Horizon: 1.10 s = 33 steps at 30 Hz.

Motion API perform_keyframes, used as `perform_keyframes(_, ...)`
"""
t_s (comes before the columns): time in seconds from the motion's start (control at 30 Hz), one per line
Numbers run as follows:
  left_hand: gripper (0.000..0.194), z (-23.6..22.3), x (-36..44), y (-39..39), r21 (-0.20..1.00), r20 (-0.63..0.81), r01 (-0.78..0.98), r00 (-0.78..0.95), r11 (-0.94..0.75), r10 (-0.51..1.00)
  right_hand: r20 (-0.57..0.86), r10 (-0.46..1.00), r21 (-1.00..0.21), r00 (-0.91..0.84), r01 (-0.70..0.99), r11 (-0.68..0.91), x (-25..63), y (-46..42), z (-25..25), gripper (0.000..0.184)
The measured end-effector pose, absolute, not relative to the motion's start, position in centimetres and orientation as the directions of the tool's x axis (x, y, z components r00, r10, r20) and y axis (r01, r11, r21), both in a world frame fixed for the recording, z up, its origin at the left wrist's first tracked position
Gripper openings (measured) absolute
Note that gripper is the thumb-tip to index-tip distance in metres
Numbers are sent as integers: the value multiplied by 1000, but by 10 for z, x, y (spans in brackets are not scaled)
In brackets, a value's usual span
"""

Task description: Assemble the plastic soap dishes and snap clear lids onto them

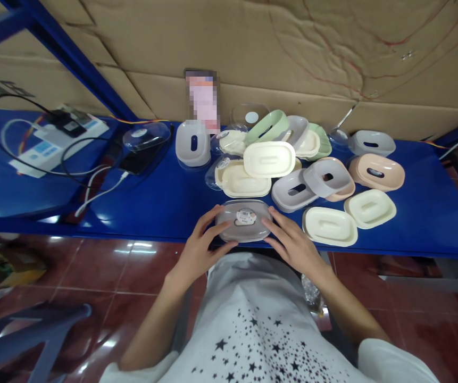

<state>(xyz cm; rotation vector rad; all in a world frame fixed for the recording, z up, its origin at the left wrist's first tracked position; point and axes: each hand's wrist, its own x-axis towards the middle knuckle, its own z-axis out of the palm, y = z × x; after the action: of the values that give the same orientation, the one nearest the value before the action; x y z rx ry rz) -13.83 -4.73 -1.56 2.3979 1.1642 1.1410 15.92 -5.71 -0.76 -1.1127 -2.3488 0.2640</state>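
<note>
At the front edge of the blue table sits a grey soap box (232,234) under a clear lid that carries a round printed sticker (246,216). My left hand (207,239) grips its left end, fingers on the lid and thumb at the near side. On the right end, my right hand (290,236) holds it the same way. Just behind lie cream trays (247,181), one (269,159) resting on top of others. Right of them are a grey slotted dish (292,191) and another grey one (326,176) leaning on it. Two cream trays (330,226) lie near my right hand.
A phone (202,98) leans on the cardboard wall (152,53) behind a white dish (192,143). Green (267,127) and peach dishes (377,173) stand among the pile. At left are a power strip (59,138), cables, and a clear lid (146,136) on a dark device.
</note>
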Motion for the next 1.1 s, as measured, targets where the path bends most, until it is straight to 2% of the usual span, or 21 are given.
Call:
perform_keyframes(0.23,51,-26,-140,-50,421,588,591,400,-688,703,465,718,-326,-518,654,683,158,-59,-16,86)
perform_keyframes(0.43,51,-25,-147,-54,444,594,598,360,-667,719,398,703,-315,-590,632,708,158,-58,-12,82)
perform_keyframes(0.53,50,-22,-163,-60,455,575,649,308,-609,758,441,720,-283,-535,679,677,167,-53,-4,81)
perform_keyframes(0.7,52,-17,-210,-65,402,590,808,132,-431,797,549,774,-166,-317,866,472,179,-45,2,68)
perform_keyframes(0.83,68,-14,-220,-66,363,647,850,64,-381,760,514,769,-146,-380,845,515,168,-46,0,53)
perform_keyframes(0.97,71,-14,-173,-73,263,751,834,139,-485,645,459,695,-180,-554,708,683,156,-52,6,54)
perform_keyframes(1.1,60,-11,-100,-68,240,630,699,416,-674,656,580,631,-209,-516,654,727,171,-68,7,56)
